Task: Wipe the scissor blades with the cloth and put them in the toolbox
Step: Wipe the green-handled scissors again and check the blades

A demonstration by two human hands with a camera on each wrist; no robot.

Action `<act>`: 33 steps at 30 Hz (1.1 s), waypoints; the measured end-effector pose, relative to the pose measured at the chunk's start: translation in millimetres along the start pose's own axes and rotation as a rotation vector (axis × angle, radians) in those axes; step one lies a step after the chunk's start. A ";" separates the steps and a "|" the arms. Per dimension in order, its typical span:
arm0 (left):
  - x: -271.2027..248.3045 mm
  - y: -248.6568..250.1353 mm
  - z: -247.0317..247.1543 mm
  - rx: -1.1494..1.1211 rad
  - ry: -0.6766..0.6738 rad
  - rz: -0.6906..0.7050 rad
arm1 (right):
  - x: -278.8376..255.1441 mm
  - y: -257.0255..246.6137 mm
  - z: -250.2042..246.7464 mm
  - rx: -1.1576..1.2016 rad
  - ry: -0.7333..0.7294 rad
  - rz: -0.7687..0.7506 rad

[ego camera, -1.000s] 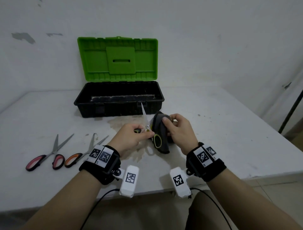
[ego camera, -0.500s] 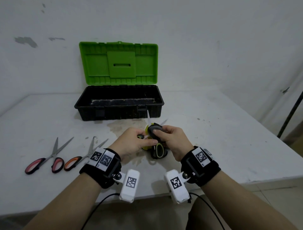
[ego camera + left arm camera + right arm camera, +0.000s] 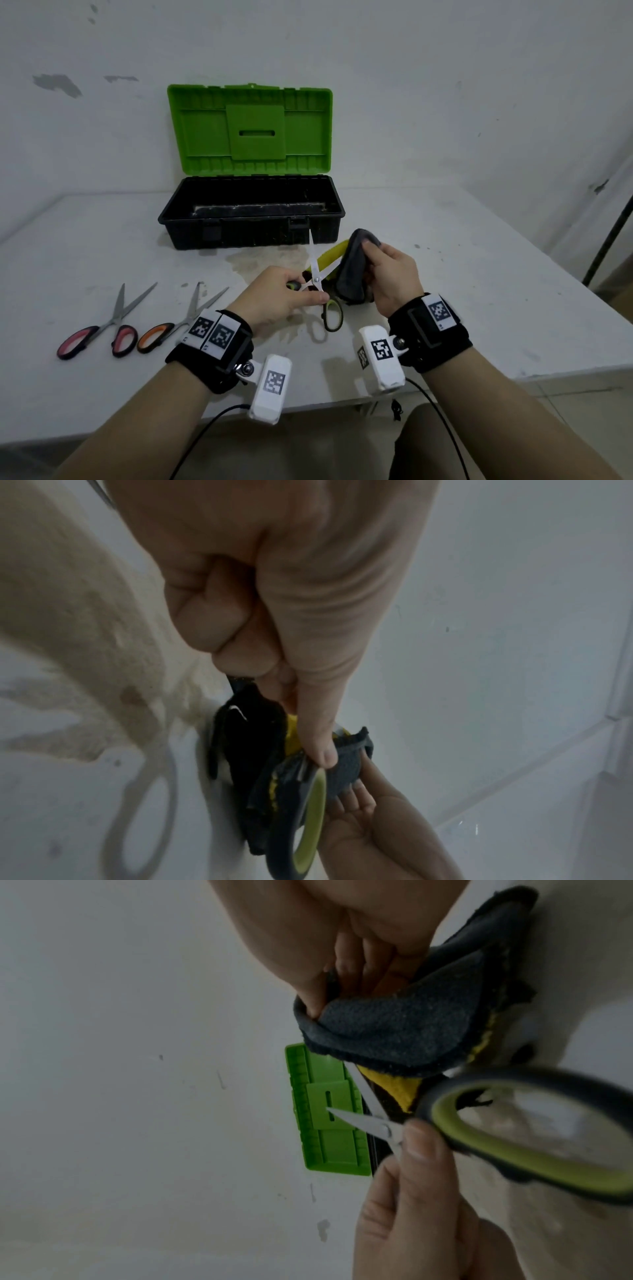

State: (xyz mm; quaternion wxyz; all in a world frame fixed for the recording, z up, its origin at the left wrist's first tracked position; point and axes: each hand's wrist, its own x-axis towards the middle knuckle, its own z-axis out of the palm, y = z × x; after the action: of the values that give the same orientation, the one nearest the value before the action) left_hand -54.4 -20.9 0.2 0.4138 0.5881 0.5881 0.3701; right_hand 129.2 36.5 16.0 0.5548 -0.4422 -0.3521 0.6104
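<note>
Leftmost on the white table [image 3: 479, 274] lie two pairs of scissors, both flat and partly spread: a pink-handled pair [image 3: 99, 329], then just beside it an orange-handled pair [image 3: 171, 325] whose handle end is partly hidden behind the left wristband. Behind them and further right, the toolbox [image 3: 251, 219] stands against the wall with its green lid [image 3: 250, 128] raised upright and its black tray showing a dusty floor. Directly in front of the toolbox the left hand [image 3: 274, 298] holds the green-handled scissors [image 3: 317, 274] above the table; thumb and fingers are curled and pinch the pair near the pivot, one handle loop hanging free toward the camera. Blades are spread, one pointing up toward the toolbox front, the other angled right into the cloth [image 3: 352, 267]. Cloth is dark grey on the outside with a yellow inner face, folded over that right-hand blade. Right hand [image 3: 394, 274] grips the folded cloth, fingers curled round it with the thumb on top, pressing the fabric onto the blade. In the right wrist view the cloth's fold covers the outer part of the blade while the section near the pivot is bare. A brownish stain [image 3: 260, 263] marks the table beneath the work. Both wrists carry black bands with white tagged camera modules, cables trailing off the near table edge.
</note>
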 end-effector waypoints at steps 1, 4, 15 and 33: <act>-0.3 -0.2 -0.8 -0.006 0.011 -0.003 | -0.4 0.0 -2.1 -0.004 -0.014 -0.005; 0.9 -1.3 -2.4 -0.034 0.038 0.009 | -7.3 8.9 -4.6 -0.089 -0.098 -0.003; 6.7 -3.7 6.6 -0.014 0.022 0.067 | -14.4 26.7 12.0 -0.248 -0.206 0.052; 14.4 -8.3 9.4 0.021 0.042 0.078 | -18.2 17.0 4.3 -0.194 -0.281 0.077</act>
State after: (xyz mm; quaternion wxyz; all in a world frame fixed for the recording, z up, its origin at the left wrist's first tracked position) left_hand -48.4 -7.3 -11.7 0.3808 0.6069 0.5771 0.3920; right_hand 118.9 16.5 4.6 0.4312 -0.4173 -0.4662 0.6501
